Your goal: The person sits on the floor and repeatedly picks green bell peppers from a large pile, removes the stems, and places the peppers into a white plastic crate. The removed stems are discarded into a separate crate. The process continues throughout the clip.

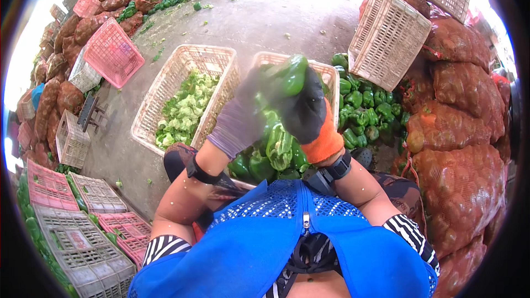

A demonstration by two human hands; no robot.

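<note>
Both my gloved hands are raised over a pale plastic crate point(332, 77) of green peppers. My right hand point(310, 116), in a black and orange glove, is closed around a green bell pepper point(294, 75). Close beside it is my left hand point(243, 113), in a grey-purple glove, at the pepper's left side. Motion smears its fingers, so I cannot tell whether it grips anything. Under the hands lie more green peppers point(259, 166), one showing a pale, ragged end point(280, 149). To the left stands a second pale crate point(207, 51) holding light green pepper cores point(190, 107).
Loose green peppers point(367, 111) lie on the floor at the right, below a tilted crate point(388, 36). Red mesh sacks point(461, 182) are stacked along the right side. A pink crate point(113, 52) and more sacks stand far left; stacked crates point(77, 245) fill the near left.
</note>
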